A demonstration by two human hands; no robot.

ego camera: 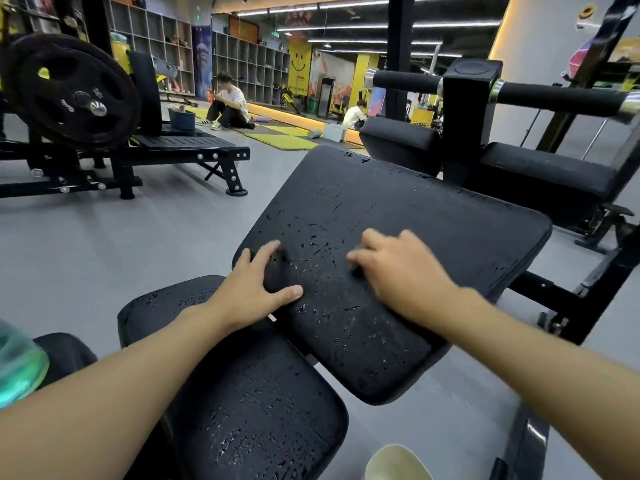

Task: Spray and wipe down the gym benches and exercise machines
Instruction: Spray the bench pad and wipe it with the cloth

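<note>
A black bench back pad (415,216) slopes up in front of me, speckled with spray droplets. Below it, the seat pad (256,403) is wet too. My left hand (256,289) lies on the back pad's lower left edge, with fingers and thumb curled round a bunched black cloth (277,277). My right hand (398,271) rests on the middle of the pad with fingers curled down. A dark bit of the cloth shows under its fingertips. A teal spray bottle (19,368) stands blurred at the far left, beside my left forearm.
The machine's black post and foam rollers (554,97) rise behind the pad on the right. A plate-loaded machine with a weight plate (69,91) stands at the left. A person (230,105) sits on the floor by the mirror. A cream object (398,462) sits at the bottom edge.
</note>
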